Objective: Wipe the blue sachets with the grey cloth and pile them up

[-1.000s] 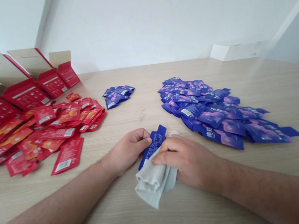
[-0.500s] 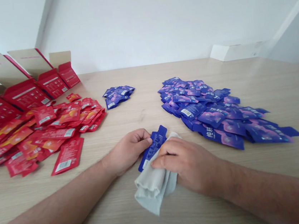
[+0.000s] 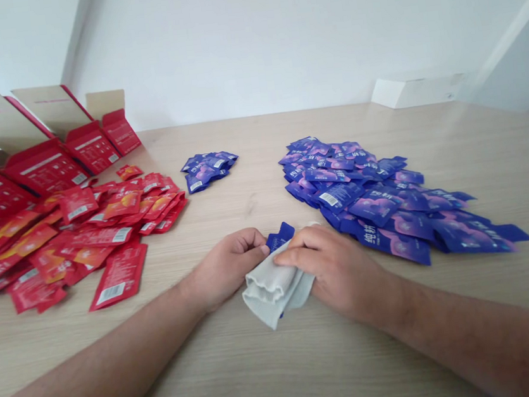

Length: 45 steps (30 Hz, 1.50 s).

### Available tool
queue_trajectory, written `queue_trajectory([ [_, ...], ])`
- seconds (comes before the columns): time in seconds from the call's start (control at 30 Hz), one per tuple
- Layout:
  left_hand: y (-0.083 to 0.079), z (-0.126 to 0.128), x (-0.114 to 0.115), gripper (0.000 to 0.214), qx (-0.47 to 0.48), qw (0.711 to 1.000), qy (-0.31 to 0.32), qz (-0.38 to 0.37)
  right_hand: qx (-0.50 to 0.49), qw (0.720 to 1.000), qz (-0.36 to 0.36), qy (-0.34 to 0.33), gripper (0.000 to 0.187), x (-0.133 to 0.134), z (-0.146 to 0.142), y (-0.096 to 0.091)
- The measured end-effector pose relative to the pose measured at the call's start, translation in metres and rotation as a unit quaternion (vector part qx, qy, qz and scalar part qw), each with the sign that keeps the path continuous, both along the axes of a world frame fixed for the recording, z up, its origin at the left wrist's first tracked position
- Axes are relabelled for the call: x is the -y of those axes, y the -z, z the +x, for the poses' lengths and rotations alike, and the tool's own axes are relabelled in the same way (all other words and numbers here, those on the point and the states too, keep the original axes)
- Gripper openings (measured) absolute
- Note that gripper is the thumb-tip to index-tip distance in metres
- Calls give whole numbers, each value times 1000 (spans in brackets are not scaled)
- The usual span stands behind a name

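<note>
Head view: blue sachet wrapped in a grey cloth between both hands

The flat blue foil sachet [image 3: 278, 237] sits near the middle of the light wooden table [image 3: 283, 365], close to the person. Most of it is hidden inside a pale grey knit cloth [image 3: 269, 287], with only its far end showing. The left hand [image 3: 227, 269] has its fingers [image 3: 250, 241] curled together, their tips pressed against the sachet's exposed edge. The right hand [image 3: 332, 267] keeps its fingers [image 3: 299, 249] together, clamped over the cloth and the sachet beneath.

The sachet looks light, thin and slippery, and the soft cloth will give little purchase, so the exposed sealed end seems the surest place to pinch.

A large heap of blue sachets [image 3: 370, 205] lies to the right, a small blue heap [image 3: 208, 171] farther off, and loose red sachets [image 3: 82, 238] to the left, below open red cartons [image 3: 45, 166].
</note>
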<state>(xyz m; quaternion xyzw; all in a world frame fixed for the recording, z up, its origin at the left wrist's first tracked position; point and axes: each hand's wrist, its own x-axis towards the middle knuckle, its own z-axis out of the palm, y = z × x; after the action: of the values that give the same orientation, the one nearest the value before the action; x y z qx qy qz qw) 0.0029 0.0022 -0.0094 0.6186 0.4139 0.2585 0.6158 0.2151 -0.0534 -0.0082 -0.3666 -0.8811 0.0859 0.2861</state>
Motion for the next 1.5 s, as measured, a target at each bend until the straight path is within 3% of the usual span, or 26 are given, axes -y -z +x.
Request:
queue_trajectory([
  [0.17,0,0,-2,24,-17,1000,10,4,31,997,-11,-72,23,5,-4,0],
  [0.37,0,0,-2,25,-9,1000,5,3,0,1000,2,-5,26,3,-2,0],
  [0.53,-1,-1,-3,25,-22,1000,17,10,34,997,-4,-72,22,7,-5,1],
  [0.7,2,-2,-3,25,-7,1000,15,-5,1,1000,3,8,27,-1,2,-1],
  [0.87,1,-2,-3,24,-19,999,30,7,20,999,-3,-46,28,-2,3,-1],
  [1.03,4,-3,-2,22,-5,999,37,1,-28,999,-1,33,31,-9,9,3],
  [1.2,3,-2,-1,21,-19,999,40,5,-1,999,-21,-29,27,-9,9,0],
  [1.4,0,-2,1,20,-19,998,58,5,-76,996,-23,49,32,-15,15,4],
  [1.5,0,-3,0,19,-20,998,59,6,-59,997,-37,14,33,-14,14,4],
])
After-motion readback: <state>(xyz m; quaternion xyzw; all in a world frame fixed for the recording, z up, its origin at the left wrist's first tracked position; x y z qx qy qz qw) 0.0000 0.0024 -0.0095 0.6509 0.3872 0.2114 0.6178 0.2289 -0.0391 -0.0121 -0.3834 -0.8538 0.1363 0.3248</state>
